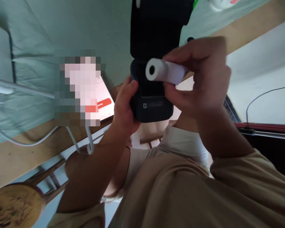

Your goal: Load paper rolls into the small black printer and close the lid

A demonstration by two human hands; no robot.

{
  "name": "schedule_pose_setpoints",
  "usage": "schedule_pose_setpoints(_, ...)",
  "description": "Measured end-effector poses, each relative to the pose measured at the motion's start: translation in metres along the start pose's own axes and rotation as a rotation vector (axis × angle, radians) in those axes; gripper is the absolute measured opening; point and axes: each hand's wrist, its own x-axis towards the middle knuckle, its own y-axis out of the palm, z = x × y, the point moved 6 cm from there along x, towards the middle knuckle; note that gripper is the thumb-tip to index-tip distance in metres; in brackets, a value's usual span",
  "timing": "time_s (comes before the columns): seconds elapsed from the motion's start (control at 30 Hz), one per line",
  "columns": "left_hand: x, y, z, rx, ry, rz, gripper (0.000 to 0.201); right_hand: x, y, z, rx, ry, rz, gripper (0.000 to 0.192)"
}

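Observation:
A small dark label printer [154,109] is held up with its lid [156,28] swung wide away from its body. My left hand [127,104] grips the printer's left side, thumb on the rim. Between the thumb and fingers of my right hand [199,76] is a white paper roll [166,71], its round hollow end turned to the left. The roll is tilted slightly and hangs over the printer's inner compartment, covering part of it. Whether the roll touches the compartment I cannot tell.
A lit phone [104,101], partly blurred out, lies on the green cloth [38,34] left of the printer. White cables [26,144] run over the wooden table edge [33,133]. A round wooden stool [16,205] stands at lower left. A white container [222,3] sits at the top right.

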Motion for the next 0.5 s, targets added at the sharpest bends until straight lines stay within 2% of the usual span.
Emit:
schedule_pose_setpoints(0.07,-0.001,0.003,-0.001,-0.007,0.008,0.03,0.014,0.002,0.004,0.007,-0.18,-0.169,-0.011,0.02)
schedule_pose_setpoints(0.13,-0.002,0.007,-0.003,-0.024,0.007,0.073,0.013,0.001,0.006,0.01,-0.221,-0.263,-0.031,0.012)
schedule_pose_setpoints(0.27,-0.004,0.01,-0.003,-0.084,-0.039,0.15,0.02,-0.009,-0.002,0.017,-0.15,-0.324,-0.138,0.007)
schedule_pose_setpoints(0.4,-0.004,0.007,-0.001,-0.047,-0.037,0.153,0.038,-0.02,0.005,0.02,-0.094,-0.401,0.037,0.008)
schedule_pose_setpoints(0.43,-0.004,0.006,-0.001,-0.029,-0.035,0.144,0.041,-0.02,0.004,0.017,-0.057,-0.383,0.041,0.008)
schedule_pose_setpoints(0.5,-0.004,0.005,0.0,-0.009,-0.036,0.128,0.045,-0.016,-0.007,0.005,0.04,-0.298,-0.093,0.01)
